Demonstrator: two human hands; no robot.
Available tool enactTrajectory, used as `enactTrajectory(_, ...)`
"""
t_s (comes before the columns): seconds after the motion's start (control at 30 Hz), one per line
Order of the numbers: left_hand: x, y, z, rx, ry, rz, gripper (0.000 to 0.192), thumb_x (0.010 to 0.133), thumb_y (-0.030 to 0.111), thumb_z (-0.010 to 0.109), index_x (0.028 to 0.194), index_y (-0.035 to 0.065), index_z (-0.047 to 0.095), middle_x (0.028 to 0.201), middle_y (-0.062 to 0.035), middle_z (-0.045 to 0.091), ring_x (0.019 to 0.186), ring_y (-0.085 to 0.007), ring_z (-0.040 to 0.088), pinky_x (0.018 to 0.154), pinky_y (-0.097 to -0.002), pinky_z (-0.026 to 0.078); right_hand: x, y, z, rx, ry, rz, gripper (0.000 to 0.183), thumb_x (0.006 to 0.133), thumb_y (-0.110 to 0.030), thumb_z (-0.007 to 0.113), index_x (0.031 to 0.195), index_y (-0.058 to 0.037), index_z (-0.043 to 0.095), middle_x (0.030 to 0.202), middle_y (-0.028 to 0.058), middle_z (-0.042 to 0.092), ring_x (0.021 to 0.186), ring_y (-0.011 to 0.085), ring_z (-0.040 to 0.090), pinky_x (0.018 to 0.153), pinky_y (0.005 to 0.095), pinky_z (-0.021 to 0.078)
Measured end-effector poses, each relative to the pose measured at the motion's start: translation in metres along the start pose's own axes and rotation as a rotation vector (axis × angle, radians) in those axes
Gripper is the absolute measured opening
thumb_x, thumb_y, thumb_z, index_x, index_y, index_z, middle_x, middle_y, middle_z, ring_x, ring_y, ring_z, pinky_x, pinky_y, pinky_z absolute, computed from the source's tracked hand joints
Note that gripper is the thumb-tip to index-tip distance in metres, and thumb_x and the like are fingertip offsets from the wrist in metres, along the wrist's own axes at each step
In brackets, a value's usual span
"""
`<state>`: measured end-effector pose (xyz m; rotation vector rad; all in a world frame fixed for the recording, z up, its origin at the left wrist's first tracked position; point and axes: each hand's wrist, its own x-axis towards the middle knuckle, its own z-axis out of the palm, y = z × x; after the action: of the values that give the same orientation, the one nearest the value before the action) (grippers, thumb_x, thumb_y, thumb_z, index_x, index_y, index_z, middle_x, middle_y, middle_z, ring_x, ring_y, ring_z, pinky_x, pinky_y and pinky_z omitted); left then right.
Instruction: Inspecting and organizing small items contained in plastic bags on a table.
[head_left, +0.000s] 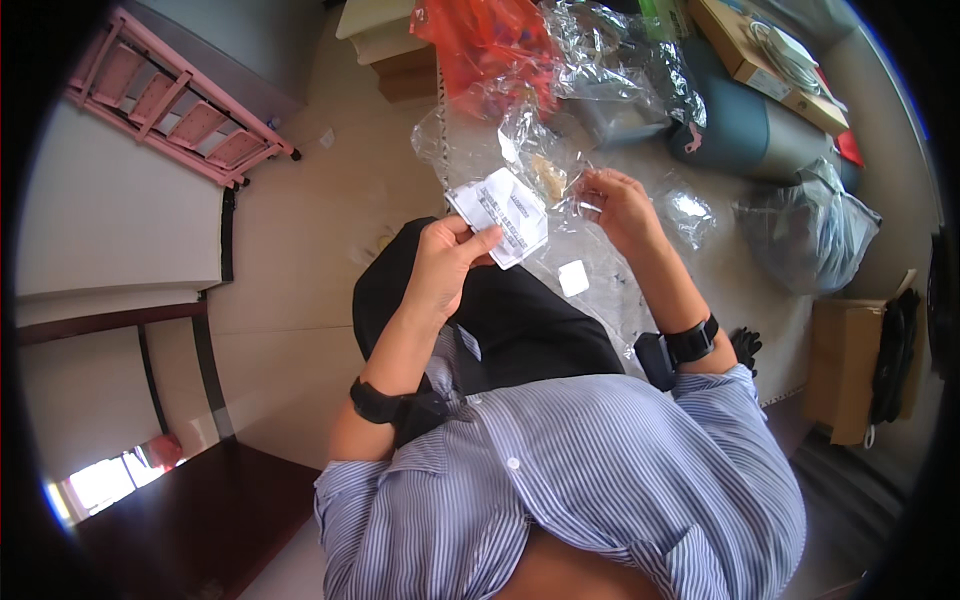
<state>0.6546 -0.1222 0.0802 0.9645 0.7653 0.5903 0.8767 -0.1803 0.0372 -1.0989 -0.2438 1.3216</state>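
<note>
My left hand (448, 259) grips a white folded paper (508, 217) with printed writing, its thumb on top, above my black-trousered lap. To the right, my right hand (621, 206) has its fingers curled on thin clear plastic film (574, 199); its outline is hard to make out. A crumpled clear plastic bag (525, 127) lies just beyond the paper. Something small and tan (551, 176) shows through the plastic between my hands. A small white square (574, 278) rests on the grey mat (720, 277) below my right hand.
A red plastic bag (487, 45) and a clear plastic tray (622, 120) lie ahead. On the right are a blue-grey cylindrical cushion (727, 112), a cardboard box with a white cable (784, 64), a tied grey bag (814, 225) and a carton (844, 367). A pink stepladder (176, 101) is far left.
</note>
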Motion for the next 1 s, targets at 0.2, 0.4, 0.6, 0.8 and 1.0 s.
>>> enactTrajectory(0.2,-0.013,-0.004,-0.001,-0.052,-0.051,-0.072,0.017,0.076,0.007,0.062,0.092,0.0016,0.06,0.084,-0.0057,0.063,0.073,-0.011,0.06,0.062,-0.0223,0.049,0.013,-0.009,0.015,0.046,-0.043,-0.067,0.006,0.083,-0.01,0.053,0.081,-0.0046,0.054,0.075,0.0039,0.058,0.068,0.0124,0.058,0.062,0.0244,0.0475)
enactTrajectory(0.4,-0.018,0.0,-0.004,-0.133,-0.081,-0.102,0.02,0.076,0.005,0.061,0.096,0.0025,0.059,0.086,-0.0067,0.063,0.074,-0.0136,0.06,0.064,-0.026,0.051,0.024,-0.015,0.031,0.041,-0.11,-0.211,0.009,0.082,-0.013,0.056,0.077,-0.0053,0.054,0.073,0.0014,0.056,0.064,0.0094,0.054,0.057,0.0225,0.0437)
enactTrajectory(0.6,-0.021,0.002,-0.012,-0.156,-0.098,-0.118,0.018,0.077,0.005,0.059,0.095,0.0023,0.059,0.086,-0.0072,0.063,0.074,-0.0141,0.061,0.066,-0.0271,0.051,0.024,-0.018,0.042,0.021,-0.039,-0.269,0.009,0.081,-0.01,0.057,0.073,-0.0058,0.054,0.072,0.001,0.057,0.064,0.0083,0.052,0.059,0.0223,0.0423)
enactTrajectory(0.8,-0.021,0.0,-0.015,-0.144,-0.099,-0.092,0.016,0.078,0.005,0.058,0.093,0.002,0.06,0.085,-0.0074,0.063,0.074,-0.014,0.061,0.066,-0.027,0.051,0.03,-0.021,0.044,0.003,-0.029,-0.341,0.01,0.08,-0.011,0.058,0.074,-0.0043,0.055,0.072,0.0019,0.057,0.064,0.0084,0.052,0.06,0.021,0.041)
enactTrajectory(1.0,-0.02,0.001,-0.012,-0.099,-0.086,-0.063,0.015,0.078,0.006,0.058,0.093,0.0017,0.06,0.085,-0.0074,0.063,0.074,-0.0142,0.061,0.067,-0.0269,0.051,0.034,-0.026,0.048,-0.03,-0.076,-0.457,0.011,0.081,-0.01,0.058,0.074,-0.0016,0.056,0.071,0.0028,0.058,0.064,0.0078,0.052,0.06,0.0201,0.0416)
